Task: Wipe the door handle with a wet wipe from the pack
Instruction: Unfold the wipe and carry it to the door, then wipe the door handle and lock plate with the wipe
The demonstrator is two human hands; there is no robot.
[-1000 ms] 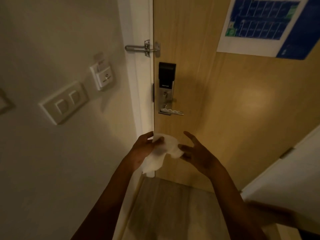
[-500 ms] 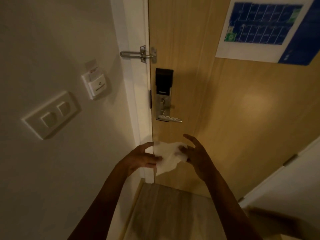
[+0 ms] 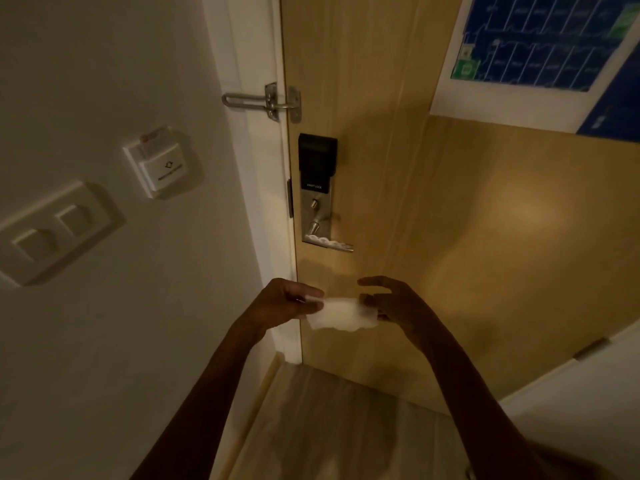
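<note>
While both hands, left (image 3: 284,303) and right (image 3: 398,306), pinched the wipe (image 3: 341,317) stretched between them just below the handle (image 3: 329,242), no wiping had begun; that remained.

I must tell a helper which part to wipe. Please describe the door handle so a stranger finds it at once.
Look at the wooden door, near its left edge. Below the swing latch sits a lock plate with a black top. The handle is the silver lever at its bottom, pointing right, above the wipe.
</note>
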